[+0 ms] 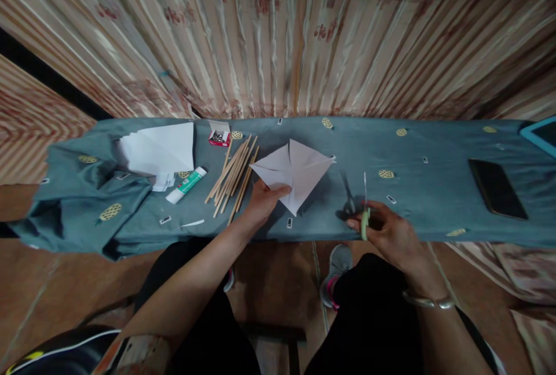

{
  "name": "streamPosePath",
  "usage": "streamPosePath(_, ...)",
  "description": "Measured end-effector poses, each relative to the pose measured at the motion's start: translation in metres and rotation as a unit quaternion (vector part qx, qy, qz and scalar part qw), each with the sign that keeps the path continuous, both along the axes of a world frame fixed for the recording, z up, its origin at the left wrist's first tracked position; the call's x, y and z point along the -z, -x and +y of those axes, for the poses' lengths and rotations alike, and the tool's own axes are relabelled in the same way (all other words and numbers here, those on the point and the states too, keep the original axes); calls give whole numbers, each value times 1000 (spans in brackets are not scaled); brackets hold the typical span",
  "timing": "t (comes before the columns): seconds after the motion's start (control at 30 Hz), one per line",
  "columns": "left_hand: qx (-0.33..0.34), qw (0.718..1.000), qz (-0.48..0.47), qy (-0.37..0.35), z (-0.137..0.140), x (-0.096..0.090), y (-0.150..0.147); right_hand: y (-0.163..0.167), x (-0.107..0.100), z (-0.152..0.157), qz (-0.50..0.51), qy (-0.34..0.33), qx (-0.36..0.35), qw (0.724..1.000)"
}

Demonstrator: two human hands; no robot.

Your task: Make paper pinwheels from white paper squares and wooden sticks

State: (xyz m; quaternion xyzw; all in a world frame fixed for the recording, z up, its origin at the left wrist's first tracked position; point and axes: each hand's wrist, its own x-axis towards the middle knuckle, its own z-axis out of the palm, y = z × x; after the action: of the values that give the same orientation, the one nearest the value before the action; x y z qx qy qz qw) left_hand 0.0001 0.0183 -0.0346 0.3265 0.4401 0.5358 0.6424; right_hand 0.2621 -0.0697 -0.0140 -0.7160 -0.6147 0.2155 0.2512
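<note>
My left hand [266,200] pinches a white square of paper [310,169] near its lower middle, thumb on top. The paper is turned like a diamond, with creases and slits running in from its corners toward the centre. To the right, my right hand [391,230] grips a pair of scissors [365,221] by the pale green handles. Their blades point away from me, apart from the paper, and look thin from this angle, so I cannot tell whether they are parted. A bundle of wooden sticks [234,175] lies just left of the paper.
Left on the blue-green cloth [425,201] are a stack of white paper [167,146], a glue stick [186,185], a small red box [219,133] of metal pieces and a paper strip [192,224]. A phone [498,188] and a blue-edged tablet [542,135] lie right. A curtain [278,45] hangs behind.
</note>
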Motion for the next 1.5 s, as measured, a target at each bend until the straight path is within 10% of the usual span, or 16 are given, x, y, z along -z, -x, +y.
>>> streamPosePath(0.17, 54, 996, 62, -15, -2, 8, -7, -8, 0, 18, -162, -11, 100, 982)
streamPosePath(0.5, 61, 969, 206, -123, 1, 15, 12, -24, 10, 38, -317, -79, 47, 944)
streamPosePath(0.67, 35, 817, 479, -319, -4, 7, 27, -7, 6, 44, -234, -169, 46, 956)
streamPosePath(0.87, 223, 668, 595, -388, -6, 2, 7, 55, 19, 72, -75, -189, 1, 979)
streamPosePath(1.1, 263, 633, 634, -358, -6, 10, 0, 94, 42, 86, -61, -142, -4, 988)
streamPosePath(1.5, 265, 605, 650, -376, -6, 11, 2, 71, 48, 78, -71, -174, 9, 982)
